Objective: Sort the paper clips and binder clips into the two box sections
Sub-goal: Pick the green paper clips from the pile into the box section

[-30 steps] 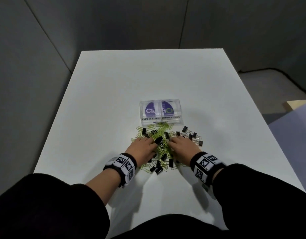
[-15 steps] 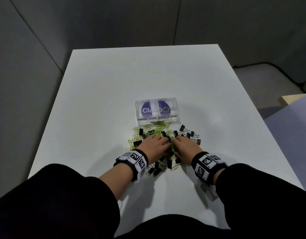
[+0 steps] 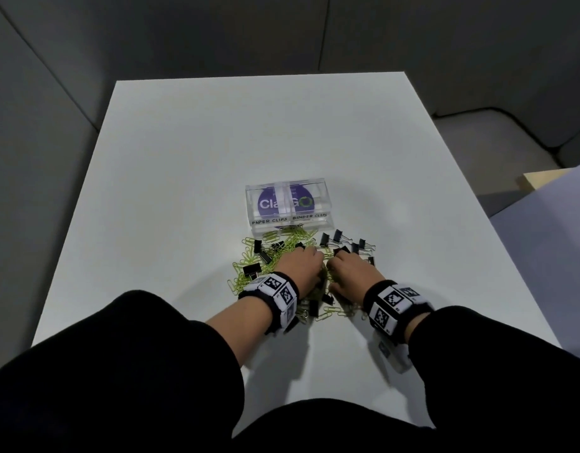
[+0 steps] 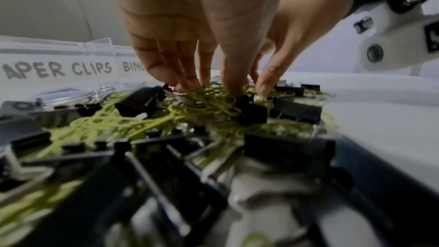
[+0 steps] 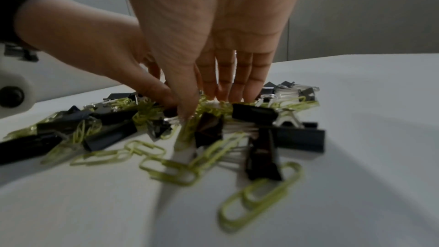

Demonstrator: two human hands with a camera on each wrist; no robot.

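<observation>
Basically both hands are down in the mixed pile on the white table [image 3: 184, 158], just in front of the clear two-section box [image 3: 321, 204]. Left hand [image 3: 300, 268]: fingers extended into the green paper clips [image 4: 99, 119], can't tell if anything's pinched. Right hand [image 3: 350, 273]: fingers straight, tips among the black binder clips [image 5: 254, 114], grip not visible either. Risk: paper clips look interlinked and snagged on binder clip handles, so lifting one likely drags strays into the wrong section.
</observation>
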